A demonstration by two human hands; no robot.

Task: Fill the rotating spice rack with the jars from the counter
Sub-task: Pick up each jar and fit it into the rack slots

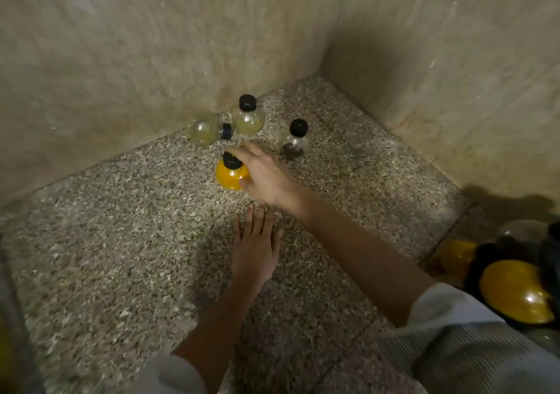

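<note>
My right grip [260,172] curled round yellow jar [228,178], fingers on black cap, thumb on belly, closing for lift; jar upright on counter [121,257]; left grip [256,248] flat, open, empty; rack [515,287] at right edge, partly filled.

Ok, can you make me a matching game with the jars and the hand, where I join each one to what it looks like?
Things:
1. yellow jar
2. tipped jar
3. dark-spice jar
4. left hand

Looks:
A. lying on its side by the wall
B. flat and open on the counter
C. standing alone, brown stuff at the bottom
D. under the right hand, fingers on its black cap

Pairs: 1-D, 2-A, 3-C, 4-B
</note>
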